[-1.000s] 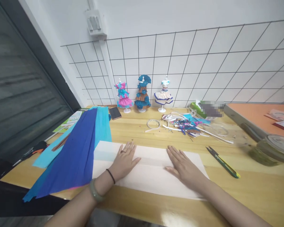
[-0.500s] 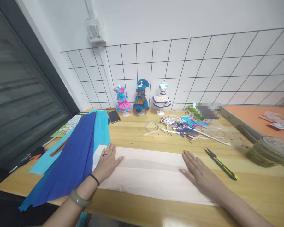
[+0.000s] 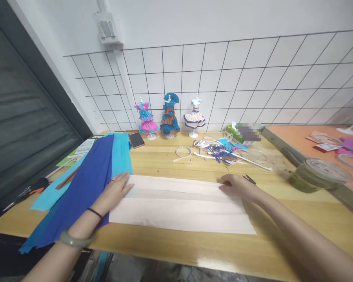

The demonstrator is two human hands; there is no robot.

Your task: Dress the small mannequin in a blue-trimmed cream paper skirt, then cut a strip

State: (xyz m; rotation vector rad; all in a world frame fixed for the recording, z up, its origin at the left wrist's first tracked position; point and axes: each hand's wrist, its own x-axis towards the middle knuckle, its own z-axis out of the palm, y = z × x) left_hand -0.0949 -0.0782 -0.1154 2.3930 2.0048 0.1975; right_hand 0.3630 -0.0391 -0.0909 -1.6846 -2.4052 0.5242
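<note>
A long pale pink sheet of crepe paper (image 3: pixel 176 213) lies across the wooden table, a slightly darker band running along its length. My left hand (image 3: pixel 114 192) rests at its left end, fingers stretched out and thumb apart. At the far right corner my right hand (image 3: pixel 237 186) has its fingers curled in a pinch on the sheet's edge; the fingertips are partly hidden. Left of the sheet lie strips of dark blue crepe paper (image 3: pixel 82 188) and turquoise crepe paper (image 3: pixel 122 152). Thread snips (image 3: pixel 249 179) are partly covered by my right forearm.
Along the wall stand three small dress forms in paper dresses (image 3: pixel 170 117). A phone (image 3: pixel 137 140), a coil of wire (image 3: pixel 183 152) and a heap of paper scraps (image 3: pixel 220 149) lie before them. Right are a clear round tub (image 3: pixel 319 174) and an orange-topped surface (image 3: pixel 297 137).
My right hand has gone from lying flat on the sheet to pinching its far right corner. The left hand has slid to the left end. The view has shifted slightly.
</note>
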